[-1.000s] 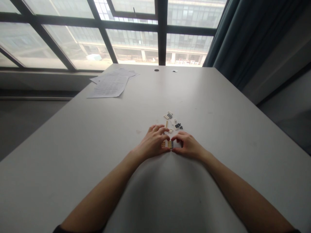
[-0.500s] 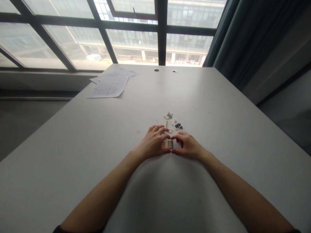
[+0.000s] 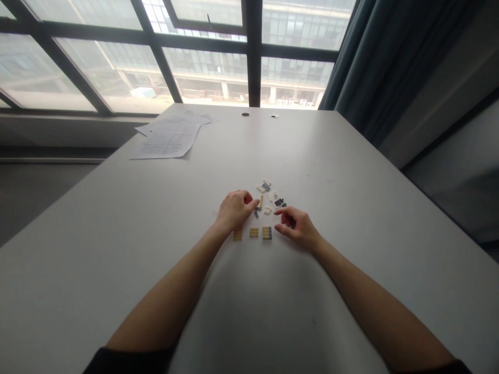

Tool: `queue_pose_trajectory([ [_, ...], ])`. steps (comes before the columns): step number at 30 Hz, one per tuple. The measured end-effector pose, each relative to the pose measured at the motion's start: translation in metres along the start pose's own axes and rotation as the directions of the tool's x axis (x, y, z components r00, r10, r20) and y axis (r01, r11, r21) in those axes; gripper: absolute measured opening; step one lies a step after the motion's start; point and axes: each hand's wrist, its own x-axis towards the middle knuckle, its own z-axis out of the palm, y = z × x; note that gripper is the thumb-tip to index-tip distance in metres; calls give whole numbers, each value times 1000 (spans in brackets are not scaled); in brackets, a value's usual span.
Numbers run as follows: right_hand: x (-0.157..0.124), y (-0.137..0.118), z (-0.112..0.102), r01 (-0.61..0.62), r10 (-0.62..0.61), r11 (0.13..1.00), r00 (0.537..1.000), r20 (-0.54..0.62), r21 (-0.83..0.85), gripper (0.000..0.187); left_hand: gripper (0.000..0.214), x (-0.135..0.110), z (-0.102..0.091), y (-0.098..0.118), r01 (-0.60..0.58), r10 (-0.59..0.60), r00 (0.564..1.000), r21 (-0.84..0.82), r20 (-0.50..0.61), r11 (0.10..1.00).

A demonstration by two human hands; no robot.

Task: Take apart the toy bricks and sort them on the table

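My left hand (image 3: pixel 236 209) is over the near side of the loose toy bricks, its fingers curled together. Its fingertips meet beside a narrow tan brick (image 3: pixel 261 200) and a small grey piece (image 3: pixel 256 213); whether they hold anything is hidden. To the right, my right hand (image 3: pixel 298 227) is open, thumb and index finger apart with nothing between them. Closer to me, a tan studded plate (image 3: pixel 253 232) lies between a tan-and-grey plate (image 3: pixel 267 232) and another tan plate (image 3: pixel 237 235), which is partly under my left wrist.
White and grey plates (image 3: pixel 264 186), dark pieces (image 3: pixel 279 202) and a small white plate (image 3: pixel 267 210) lie just beyond my hands. Printed papers (image 3: pixel 167 140) rest at the far left of the white table (image 3: pixel 331 311). Windows stand behind it, a dark curtain (image 3: pixel 362 62) at right.
My hands have parted from around the tan-and-grey plate, which now lies uncovered. The left hand moved left and away from me to the loose bricks; the right stays close by. The view shifted slightly.
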Motion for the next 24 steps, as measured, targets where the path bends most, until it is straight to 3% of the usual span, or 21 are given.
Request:
queue_pose_trajectory([
  [2, 0, 1, 0, -2, 2, 1000, 1000, -5, 10, 29, 37, 11, 4, 9, 65, -67, 997, 49, 42, 997],
  [7, 1, 0, 1, -3, 3, 1000, 1000, -7, -2, 27, 32, 26, 13, 26, 90, -99, 994, 145, 56, 985],
  [15, 1, 0, 2, -13, 13, 1000, 1000, -5, 1, 26, 29, 27, 16, 28, 39, -45, 998, 156, 37, 987],
  [19, 1, 2, 3, -10, 10, 1000, 1000, -21, 24, 25, 24, 15, 6, 27, 0, 0, 1000, 88, 2, 996],
  [24, 0, -1, 3, -5, 12, 999, 991, -133, 53, 21, 16, -30, -14, 28, -86, 85, 996, -99, -13, 991],
])
